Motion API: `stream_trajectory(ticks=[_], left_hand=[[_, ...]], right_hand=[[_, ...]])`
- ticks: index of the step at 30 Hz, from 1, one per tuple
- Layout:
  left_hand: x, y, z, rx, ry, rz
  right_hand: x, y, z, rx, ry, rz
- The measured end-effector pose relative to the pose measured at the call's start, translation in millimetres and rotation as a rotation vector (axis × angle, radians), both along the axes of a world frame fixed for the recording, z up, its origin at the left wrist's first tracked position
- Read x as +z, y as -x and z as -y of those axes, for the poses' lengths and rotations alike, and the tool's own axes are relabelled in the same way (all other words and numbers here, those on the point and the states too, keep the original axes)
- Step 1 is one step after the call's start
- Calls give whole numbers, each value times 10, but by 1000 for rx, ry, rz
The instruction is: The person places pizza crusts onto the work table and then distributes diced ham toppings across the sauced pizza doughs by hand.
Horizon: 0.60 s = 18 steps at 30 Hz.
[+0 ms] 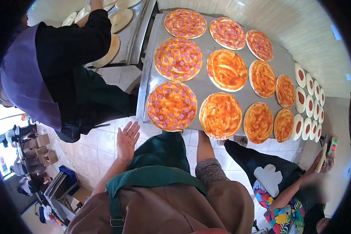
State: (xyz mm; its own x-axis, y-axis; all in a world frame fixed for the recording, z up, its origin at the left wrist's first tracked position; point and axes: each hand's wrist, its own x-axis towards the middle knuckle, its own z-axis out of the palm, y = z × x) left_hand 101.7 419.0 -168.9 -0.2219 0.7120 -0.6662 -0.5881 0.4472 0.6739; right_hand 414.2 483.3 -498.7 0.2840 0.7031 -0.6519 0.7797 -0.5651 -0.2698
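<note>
My left hand (128, 140) is held palm up with its fingers spread, holding nothing, just off the front left of the metal table (141, 103). Closest to it lies a round pizza topped with sauce and pink ham cubes (171, 106). My right forearm (205, 148) reaches up to the table's front edge, where my right hand is hidden beneath or behind a sauce-covered pizza base (220, 116). That base overhangs the edge slightly. To its right is another sauced base (258, 123); behind it sits a sauced base (227, 70) without ham.
Small oval breads with red filling (300, 99) stand in rows at the right end. A co-worker (46, 78) leans over a second table with dough rounds (121, 20) at left. Another person (292, 195) at right holds a flat dough piece. Cardboard boxes (43, 150) sit far left.
</note>
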Motion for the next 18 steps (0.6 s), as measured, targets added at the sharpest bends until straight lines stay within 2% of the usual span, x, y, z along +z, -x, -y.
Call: stream_trajectory(ticks=[3,11,14,18], left_hand=[[-34,92,-37,36,-32,-34],[-51,167,-104,13,15,-69],[-31,155,-120,-3,30,-46],[-34,158,-136,3,48,-22]], right_hand=[[-85,290,22,-8,40,34],[-196,117,53,-187,-16,-78],[-185,-108,102,-395,-76,-250],[-184,-438,202,-825,-96,-560]])
